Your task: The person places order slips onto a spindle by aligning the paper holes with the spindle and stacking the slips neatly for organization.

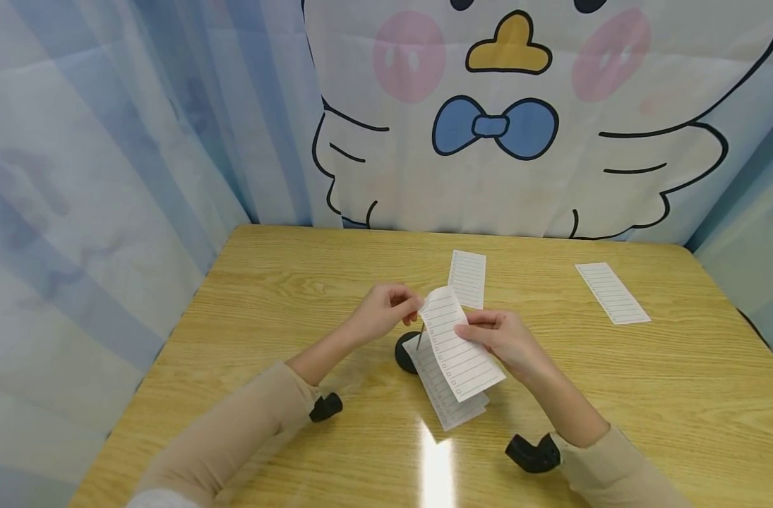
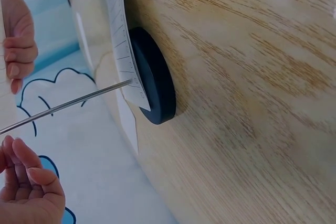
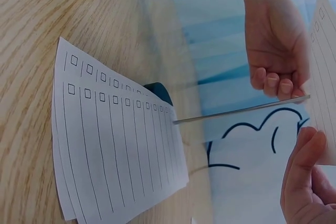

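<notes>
- Hands meet above the middle of the wooden table (image 1: 297, 296), both pinching one lined paper slip (image 1: 457, 346).
- Left hand (image 1: 381, 310) has its fingers curled on the slip's top corner; right hand (image 1: 502, 340) grips its right edge between thumb and fingers.
- Beneath the slip, a thin metal spike (image 2: 68, 104) rises from a black round base (image 2: 155, 85).
- Two slips (image 3: 113, 150) already sit speared on it.
- Two more slips (image 1: 467, 278) (image 1: 612, 293) lie flat farther back, well apart.

Curtained recording booth: cartoon-bird backdrop (image 1: 519, 113) behind wooden table (image 1: 297, 282).
</notes>
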`<state>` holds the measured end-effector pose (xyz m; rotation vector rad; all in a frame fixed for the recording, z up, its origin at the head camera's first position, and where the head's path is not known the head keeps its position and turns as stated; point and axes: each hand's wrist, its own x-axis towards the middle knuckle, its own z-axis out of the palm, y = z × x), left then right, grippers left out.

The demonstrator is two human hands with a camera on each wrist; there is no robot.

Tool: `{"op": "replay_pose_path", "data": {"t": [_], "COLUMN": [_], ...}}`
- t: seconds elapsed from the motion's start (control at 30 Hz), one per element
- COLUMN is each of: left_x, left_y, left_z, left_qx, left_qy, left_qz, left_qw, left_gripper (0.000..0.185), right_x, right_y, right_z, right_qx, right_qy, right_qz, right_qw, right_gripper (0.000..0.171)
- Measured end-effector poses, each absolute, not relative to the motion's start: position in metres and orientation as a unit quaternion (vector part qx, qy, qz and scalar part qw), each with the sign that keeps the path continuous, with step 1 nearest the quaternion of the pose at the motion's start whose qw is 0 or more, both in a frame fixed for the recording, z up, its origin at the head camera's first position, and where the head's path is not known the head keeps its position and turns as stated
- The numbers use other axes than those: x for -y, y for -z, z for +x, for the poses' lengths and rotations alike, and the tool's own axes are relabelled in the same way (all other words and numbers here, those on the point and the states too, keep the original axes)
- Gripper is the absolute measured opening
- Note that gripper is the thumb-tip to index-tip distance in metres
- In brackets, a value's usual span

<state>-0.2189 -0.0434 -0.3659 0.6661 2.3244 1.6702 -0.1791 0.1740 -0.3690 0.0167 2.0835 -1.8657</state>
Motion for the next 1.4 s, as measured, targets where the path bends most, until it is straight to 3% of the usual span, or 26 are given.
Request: {"op": "replay_pose_path", "data": {"t": [0.63,1.07,1.4], "left_x": [0.045,0.050,0.047], "left_y": [0.386,0.414,0.425], "left_z": [-0.222,-0.223,-0.223], "left_qx": [-0.829,-0.880,-0.890], "left_qy": [-0.500,-0.397,-0.362], "left_qz": [0.228,0.242,0.255], "left_qw": [0.102,0.096,0.110], "left_gripper": [0.017,0.015,0.019], "right_x": [-0.176,-0.175,-0.175], "right_y": [0.390,0.416,0.423], "right_z": [-0.180,-0.185,-0.187], "right_qx": [-0.799,-0.853,-0.879], "right_qy": [0.584,0.496,0.449], "right_qz": [-0.002,-0.022,-0.040], "right_qw": [0.143,0.163,0.158], "right_gripper": [0.035,0.037,0.028]}}
